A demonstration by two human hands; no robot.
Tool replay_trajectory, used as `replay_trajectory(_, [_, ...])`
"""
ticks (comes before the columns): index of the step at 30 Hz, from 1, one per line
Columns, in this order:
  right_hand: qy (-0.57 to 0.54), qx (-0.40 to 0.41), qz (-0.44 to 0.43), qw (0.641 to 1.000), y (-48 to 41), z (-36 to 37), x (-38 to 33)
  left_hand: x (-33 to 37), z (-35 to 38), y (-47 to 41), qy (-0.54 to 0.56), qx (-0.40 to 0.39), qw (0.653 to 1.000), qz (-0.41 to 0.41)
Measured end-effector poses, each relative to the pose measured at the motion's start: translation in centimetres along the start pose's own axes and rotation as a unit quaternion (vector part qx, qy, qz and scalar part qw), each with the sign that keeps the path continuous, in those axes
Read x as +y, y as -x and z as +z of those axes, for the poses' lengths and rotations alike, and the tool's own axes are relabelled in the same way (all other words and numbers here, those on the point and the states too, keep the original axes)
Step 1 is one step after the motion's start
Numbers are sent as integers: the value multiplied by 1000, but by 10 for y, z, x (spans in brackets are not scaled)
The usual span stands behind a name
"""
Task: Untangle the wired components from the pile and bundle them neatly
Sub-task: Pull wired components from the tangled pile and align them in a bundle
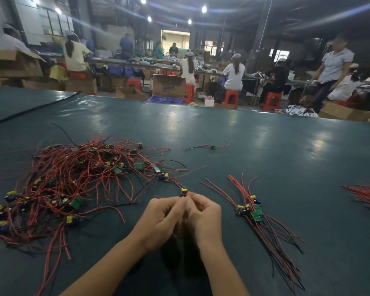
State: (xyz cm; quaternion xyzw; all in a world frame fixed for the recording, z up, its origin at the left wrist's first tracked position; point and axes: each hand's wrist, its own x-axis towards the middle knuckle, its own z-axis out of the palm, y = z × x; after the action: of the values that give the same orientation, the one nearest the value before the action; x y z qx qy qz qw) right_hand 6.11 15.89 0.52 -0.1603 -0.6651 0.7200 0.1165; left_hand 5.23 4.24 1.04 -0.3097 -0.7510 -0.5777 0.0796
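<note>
A tangled pile (73, 180) of red and black wires with small green boards and yellow and blue parts covers the left of the dark green table. My left hand (162, 218) and my right hand (203, 216) meet at the table's near middle, fingers pinched together on a wired component (183, 191) whose red wire trails back toward the pile. A laid-out bundle (254, 212) of aligned components lies just right of my right hand. One single component (213, 146) lies alone farther back.
More red wires (365, 195) lie at the right edge. The table (265, 146) stretches far ahead. Beyond its far edge, several people sit on red stools at benches among cardboard boxes (168, 86); one person stands at the right.
</note>
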Motion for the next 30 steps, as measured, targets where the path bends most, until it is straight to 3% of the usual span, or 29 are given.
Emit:
replay_trajectory(3, [60,9,-51,997,2,-2,-2,-7,-3,-6,-4,87,995,-51])
replay_trajectory(7, [146,19,-98,984,9,-1,-3,-19,-9,-10,13,124,980,-157])
replay_trajectory(11, [166,67,-87,980,11,-2,-5,-19,-14,-13,28,169,973,-156])
replay_trajectory(15, [46,62,-7,997,6,-3,-7,-13,-12,-12,75,113,980,-143])
replay_trajectory(19, [-89,12,77,993,2,-11,-11,-4,-9,-6,82,-2,992,-100])
replay_trajectory(21, [-58,-9,46,997,3,-12,-6,-1,-9,-5,93,-32,990,-100])
replay_trajectory(25, [85,47,-106,990,5,-11,-3,-5,-7,-8,63,49,988,-132])
replay_trajectory(28, [99,27,-206,973,9,-5,-5,-6,-11,-15,174,130,943,-250])
replay_trajectory(30, [111,-21,-299,948,14,-1,-6,-6,-17,-18,265,140,900,-315])
